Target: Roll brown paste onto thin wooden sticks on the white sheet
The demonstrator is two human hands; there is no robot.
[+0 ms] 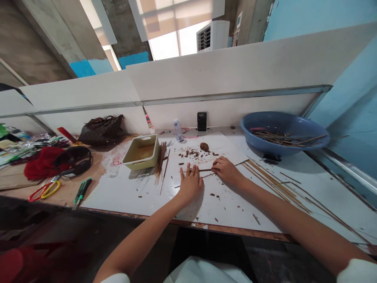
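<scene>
My left hand (191,183) lies palm down on the white board, its fingers spread over the left part of a thin brown stick (205,170). The fingers of my right hand (226,170) are bent and pinch the right end of that stick. Just beyond my hands lie scattered brown crumbs (193,152) and a dark brown, clay-like lump (204,147). A long thin strip or rod lies behind the stick and is partly hidden by my hands. To the right of my right hand, a bunch of thin tan sticks (273,184) is spread on the board.
A blue basin (285,147) with sticks stands at the right. Left are a yellow-green tub (141,164) of brownish liquid, a stick bundle (160,163), scissors (44,190), green-handled tools (81,192) and a handbag (101,131). A can (178,131) and phone (202,121) stand behind.
</scene>
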